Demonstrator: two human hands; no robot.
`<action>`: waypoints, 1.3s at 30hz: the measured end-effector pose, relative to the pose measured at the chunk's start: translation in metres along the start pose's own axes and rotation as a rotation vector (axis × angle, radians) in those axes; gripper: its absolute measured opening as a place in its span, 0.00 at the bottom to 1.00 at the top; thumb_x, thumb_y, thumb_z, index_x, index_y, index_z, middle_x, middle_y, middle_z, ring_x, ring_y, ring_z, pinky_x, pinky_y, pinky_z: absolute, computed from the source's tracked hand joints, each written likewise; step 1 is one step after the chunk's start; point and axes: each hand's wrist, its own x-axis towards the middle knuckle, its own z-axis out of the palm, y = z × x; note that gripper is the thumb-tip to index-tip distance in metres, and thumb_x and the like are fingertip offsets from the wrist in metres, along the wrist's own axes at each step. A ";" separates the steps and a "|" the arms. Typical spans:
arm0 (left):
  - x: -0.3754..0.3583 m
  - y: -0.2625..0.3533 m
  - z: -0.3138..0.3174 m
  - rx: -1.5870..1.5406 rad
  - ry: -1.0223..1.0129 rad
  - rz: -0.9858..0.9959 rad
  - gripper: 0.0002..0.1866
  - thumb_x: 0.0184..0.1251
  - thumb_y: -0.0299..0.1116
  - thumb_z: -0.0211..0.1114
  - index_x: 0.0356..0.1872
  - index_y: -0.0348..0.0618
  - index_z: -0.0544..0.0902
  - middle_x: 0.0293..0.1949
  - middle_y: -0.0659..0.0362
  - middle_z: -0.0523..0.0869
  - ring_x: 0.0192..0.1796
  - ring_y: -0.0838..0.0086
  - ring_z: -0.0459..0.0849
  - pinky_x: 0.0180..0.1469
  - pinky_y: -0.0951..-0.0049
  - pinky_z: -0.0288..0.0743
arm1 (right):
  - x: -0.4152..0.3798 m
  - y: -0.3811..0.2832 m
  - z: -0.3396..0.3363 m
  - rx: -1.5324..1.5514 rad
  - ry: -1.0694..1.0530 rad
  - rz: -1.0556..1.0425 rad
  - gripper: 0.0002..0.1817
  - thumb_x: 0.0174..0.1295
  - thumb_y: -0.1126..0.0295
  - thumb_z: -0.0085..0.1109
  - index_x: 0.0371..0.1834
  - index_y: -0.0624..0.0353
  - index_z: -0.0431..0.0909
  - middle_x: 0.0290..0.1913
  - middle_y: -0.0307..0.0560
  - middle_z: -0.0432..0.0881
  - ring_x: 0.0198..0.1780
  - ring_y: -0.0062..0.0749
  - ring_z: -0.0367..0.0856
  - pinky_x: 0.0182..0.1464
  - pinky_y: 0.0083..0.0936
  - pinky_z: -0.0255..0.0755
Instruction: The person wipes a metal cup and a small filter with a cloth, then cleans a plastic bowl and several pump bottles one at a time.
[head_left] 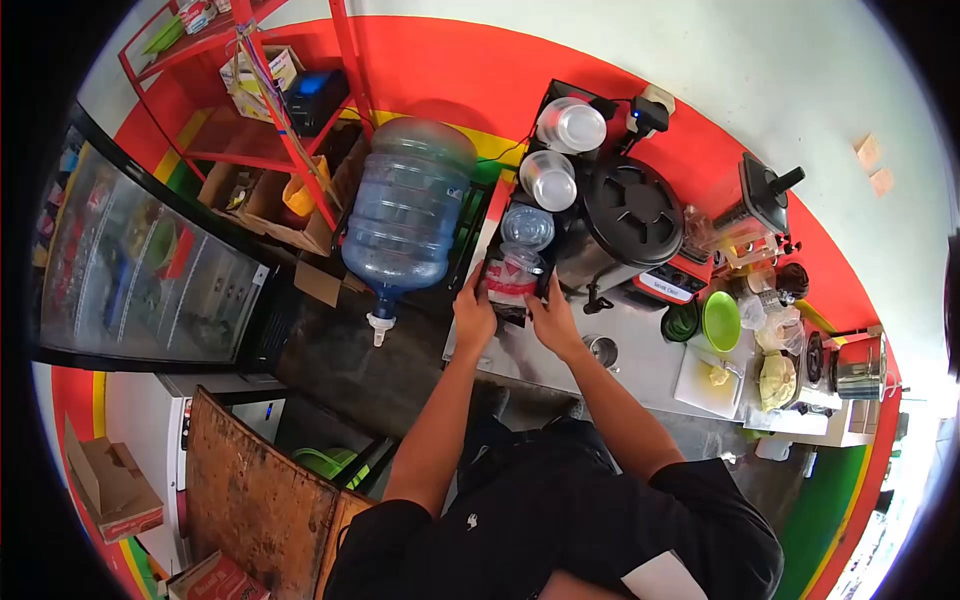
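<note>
I have the left hand [475, 316] and right hand [553, 320] part-curled on the black tray [512, 316] holding a red-and-white packet [508, 283], near the table [535, 362] edge — uneven pulling could topple the clear plastic lids [527, 229].

One wide view looks down from the head over the counter [645, 350].

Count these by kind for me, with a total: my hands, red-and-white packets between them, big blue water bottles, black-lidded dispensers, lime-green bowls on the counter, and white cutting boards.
Hands: 2 (left hand, right hand)
Red-and-white packet: 1
Blue water bottle: 1
Black-lidded dispenser: 1
Lime-green bowl: 1
White cutting board: 1
Total: 7
</note>
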 end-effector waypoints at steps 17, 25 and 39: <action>0.001 0.005 -0.007 0.197 0.181 0.330 0.20 0.80 0.23 0.54 0.68 0.30 0.80 0.55 0.32 0.87 0.60 0.40 0.87 0.60 0.54 0.80 | 0.009 -0.001 0.016 -0.032 0.038 -0.071 0.50 0.68 0.72 0.52 0.90 0.54 0.33 0.54 0.77 0.84 0.49 0.69 0.86 0.55 0.47 0.76; 0.004 -0.003 -0.009 0.226 0.135 0.216 0.21 0.78 0.25 0.56 0.68 0.30 0.79 0.57 0.34 0.87 0.61 0.39 0.86 0.62 0.52 0.78 | 0.002 -0.012 0.001 -0.061 -0.028 -0.002 0.49 0.72 0.68 0.55 0.89 0.58 0.35 0.56 0.72 0.84 0.48 0.61 0.87 0.53 0.44 0.78; -0.010 0.140 0.079 0.125 -0.188 1.010 0.20 0.71 0.25 0.67 0.63 0.40 0.80 0.66 0.44 0.80 0.66 0.45 0.79 0.69 0.51 0.72 | 0.026 -0.016 -0.161 -0.238 0.945 -0.228 0.37 0.69 0.60 0.72 0.76 0.62 0.67 0.64 0.58 0.78 0.53 0.46 0.80 0.62 0.37 0.73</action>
